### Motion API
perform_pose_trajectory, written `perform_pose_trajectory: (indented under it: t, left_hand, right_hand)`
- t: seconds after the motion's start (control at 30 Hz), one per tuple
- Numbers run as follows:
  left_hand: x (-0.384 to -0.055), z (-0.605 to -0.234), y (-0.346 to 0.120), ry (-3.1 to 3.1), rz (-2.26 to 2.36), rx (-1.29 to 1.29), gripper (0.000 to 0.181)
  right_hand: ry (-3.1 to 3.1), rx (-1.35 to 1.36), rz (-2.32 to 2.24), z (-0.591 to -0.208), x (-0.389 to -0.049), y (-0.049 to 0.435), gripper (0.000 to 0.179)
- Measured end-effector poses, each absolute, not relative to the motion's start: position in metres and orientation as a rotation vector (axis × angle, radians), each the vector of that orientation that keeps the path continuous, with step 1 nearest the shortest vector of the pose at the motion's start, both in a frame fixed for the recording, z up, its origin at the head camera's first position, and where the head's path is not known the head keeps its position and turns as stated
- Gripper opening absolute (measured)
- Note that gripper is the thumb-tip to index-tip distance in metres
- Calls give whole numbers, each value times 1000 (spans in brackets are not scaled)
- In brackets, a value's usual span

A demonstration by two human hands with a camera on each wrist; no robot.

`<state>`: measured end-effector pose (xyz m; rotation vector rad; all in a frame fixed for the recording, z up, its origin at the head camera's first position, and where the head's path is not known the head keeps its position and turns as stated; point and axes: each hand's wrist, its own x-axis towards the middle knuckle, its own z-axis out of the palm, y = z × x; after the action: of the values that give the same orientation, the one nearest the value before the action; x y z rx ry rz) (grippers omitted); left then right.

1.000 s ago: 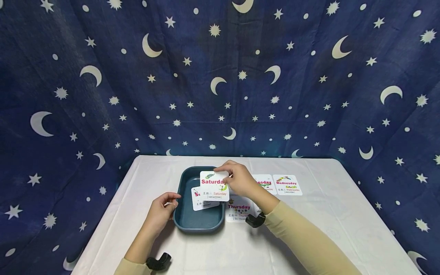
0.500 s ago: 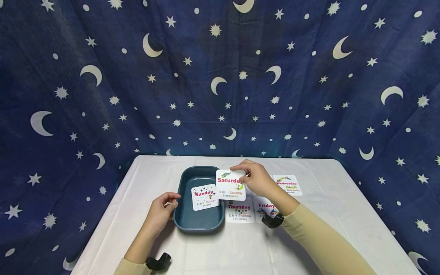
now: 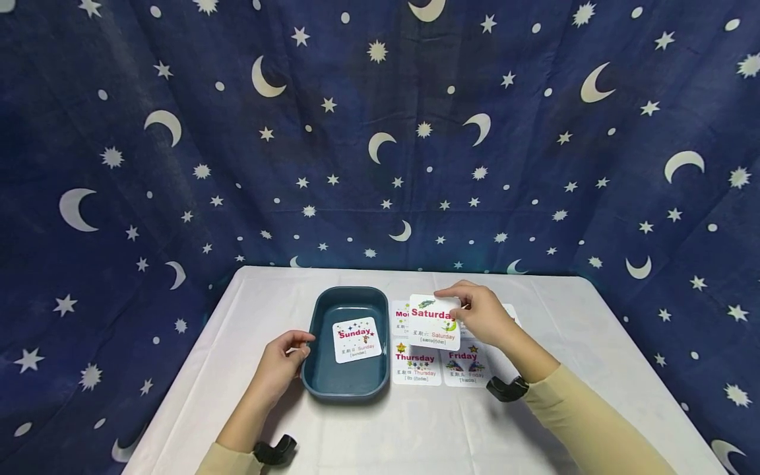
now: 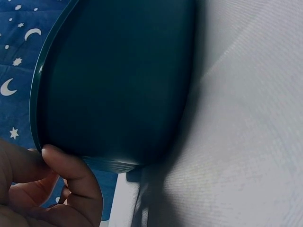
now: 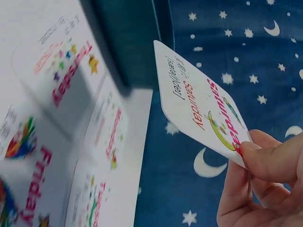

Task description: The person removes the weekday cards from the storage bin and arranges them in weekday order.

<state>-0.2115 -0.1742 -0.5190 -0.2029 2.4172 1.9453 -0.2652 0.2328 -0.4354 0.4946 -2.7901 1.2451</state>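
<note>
In the head view my right hand (image 3: pixel 483 315) pinches the Saturday card (image 3: pixel 435 323) between thumb and fingers, above the rows of cards on the table. The right wrist view shows the same Saturday card (image 5: pixel 196 101) tilted in the air, its corner between thumb and finger. My left hand (image 3: pixel 284 359) pinches the left rim of the dark teal tray (image 3: pixel 344 390); the left wrist view has thumb and finger on the edge of the tray (image 4: pixel 118 85). Inside the tray lies the Sunday card (image 3: pixel 357 340).
Right of the tray lie the Thursday card (image 3: pixel 415 366) and the Friday card (image 3: pixel 465 368). Behind them is the Monday card (image 3: pixel 400 320), partly covered by the raised card. More cards are largely hidden behind my right hand. A white cloth covers the table (image 3: pixel 368 435).
My right hand has carried the Saturday card rightward from over the tray to above the laid-out cards. The Sunday card in the tray is now uncovered. My left hand stays on the rim.
</note>
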Motion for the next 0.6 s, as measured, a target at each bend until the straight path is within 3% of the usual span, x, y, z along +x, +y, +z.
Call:
perform_pose_trajectory:
  t: [0.6]
  left_hand:
    - [-212,-520,-174,2424,1946,-211,25]
  right_hand:
    - [-2850,372,1153,-459,-240,301,47]
